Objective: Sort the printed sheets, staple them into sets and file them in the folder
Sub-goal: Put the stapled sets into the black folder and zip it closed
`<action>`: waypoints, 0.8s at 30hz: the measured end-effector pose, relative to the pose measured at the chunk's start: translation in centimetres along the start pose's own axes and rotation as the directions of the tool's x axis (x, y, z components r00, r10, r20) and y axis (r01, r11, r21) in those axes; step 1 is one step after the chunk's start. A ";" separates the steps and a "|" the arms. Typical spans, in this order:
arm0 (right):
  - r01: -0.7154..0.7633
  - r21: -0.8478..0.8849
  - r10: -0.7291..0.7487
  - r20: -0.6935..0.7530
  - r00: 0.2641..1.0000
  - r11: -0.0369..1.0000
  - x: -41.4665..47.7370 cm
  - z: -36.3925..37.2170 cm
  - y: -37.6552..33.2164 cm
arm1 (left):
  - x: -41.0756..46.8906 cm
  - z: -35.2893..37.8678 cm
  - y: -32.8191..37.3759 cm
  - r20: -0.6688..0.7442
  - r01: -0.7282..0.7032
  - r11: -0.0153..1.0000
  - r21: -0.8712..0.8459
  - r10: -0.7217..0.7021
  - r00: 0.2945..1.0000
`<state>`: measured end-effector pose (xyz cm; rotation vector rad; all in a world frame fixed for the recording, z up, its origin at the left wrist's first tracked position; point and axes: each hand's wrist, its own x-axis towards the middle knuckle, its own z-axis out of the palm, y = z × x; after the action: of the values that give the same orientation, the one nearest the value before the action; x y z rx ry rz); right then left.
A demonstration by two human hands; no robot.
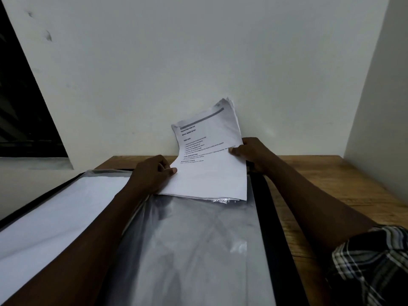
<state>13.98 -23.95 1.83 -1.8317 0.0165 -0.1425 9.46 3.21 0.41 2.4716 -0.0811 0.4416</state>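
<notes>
Over the folder (268,217), printed sheets (212,155), perhaps "INITIAL SCENE SETUP"

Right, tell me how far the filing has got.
Done: the folder lies open, a white sheet filed on its left. In hand: left hand and right hand hold the printed sheets, lower edge at the mouth of the right sleeve. Left: sliding them in. Stapling: unclear.
</notes>
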 end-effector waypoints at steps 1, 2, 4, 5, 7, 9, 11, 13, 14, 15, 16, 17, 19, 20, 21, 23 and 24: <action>-0.013 -0.030 0.013 -0.005 1.000 0.999 0.3 0.0 0.3 | 0.1 -0.1 0.0 0.012 0.000 1.000 0.003 0.000 1.000; -0.018 -0.048 0.017 -0.006 1.000 0.999 0.5 -0.1 0.4 | 0.2 -0.2 -0.1 0.030 0.000 1.000 0.007 0.000 1.000; -0.003 -0.051 0.003 -0.007 1.000 0.999 0.9 -0.2 0.6 | 0.5 -0.3 -0.1 0.088 -0.006 0.999 0.046 0.002 0.996; 0.005 -0.045 -0.005 -0.008 1.000 0.999 1.0 -0.2 0.7 | 0.7 -0.4 0.0 0.127 -0.015 0.997 0.072 0.006 0.992; 0.005 -0.024 -0.005 -0.008 1.000 1.000 1.0 -0.3 0.6 | 1.0 -0.3 0.1 0.191 -0.033 0.993 0.112 0.011 0.981; -0.003 0.014 0.003 0.004 1.000 1.000 0.6 -0.2 0.5 | 1.4 -0.4 0.0 0.216 -0.051 0.987 0.153 0.017 0.976; -0.016 0.058 0.015 0.015 1.000 0.998 0.2 -0.2 0.5 | 1.7 -0.3 -0.2 0.214 -0.079 0.980 0.184 0.038 0.976; -0.037 0.102 0.035 0.018 0.999 0.994 -0.1 -0.2 0.4 | 1.6 -0.1 0.0 0.226 -0.145 0.968 0.206 0.097 0.969; -0.042 0.114 0.041 0.014 0.999 0.993 -0.1 -0.2 0.4 | 1.5 0.1 0.5 0.238 -0.184 0.959 0.217 0.131 0.962; -0.040 0.112 0.040 0.004 0.999 0.993 -0.1 -0.2 0.4 | 1.1 0.3 1.3 0.262 -0.219 0.946 0.237 0.154 0.953; -0.031 0.097 0.031 -0.003 1.000 0.995 0.0 -0.2 0.5 | 0.9 0.7 2.0 0.292 -0.257 0.934 0.249 0.181 0.939; -0.020 0.078 0.021 -0.009 1.000 0.997 0.0 -0.1 0.7 | 0.6 1.2 2.8 0.325 -0.297 0.922 0.247 0.210 0.922; -0.011 0.041 0.012 -0.020 1.000 0.999 0.2 -0.2 1.1 | 0.2 2.1 4.6 0.362 -0.354 0.914 0.198 0.267 0.893; -0.013 0.036 0.014 -0.021 1.000 0.999 0.4 -0.2 1.4 | 0.2 2.7 5.3 0.368 -0.372 0.913 0.165 0.293 0.882; -0.022 0.033 0.023 -0.019 1.000 0.999 0.5 -0.2 1.6 | 0.2 3.1 6.0 0.372 -0.382 0.913 0.143 0.308 0.876; -0.050 0.023 0.050 -0.017 0.999 0.998 0.1 -0.3 1.2 | 0.4 3.9 7.1 0.373 -0.406 0.906 0.118 0.339 0.864; -0.059 0.019 0.060 -0.012 0.998 0.998 -0.1 -0.4 1.0 | 0.6 4.2 7.5 0.361 -0.423 0.898 0.118 0.358 0.861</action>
<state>13.88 -24.54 0.98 -1.8097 0.0784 -0.1123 10.08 -5.28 1.71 2.7022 -0.7268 0.1985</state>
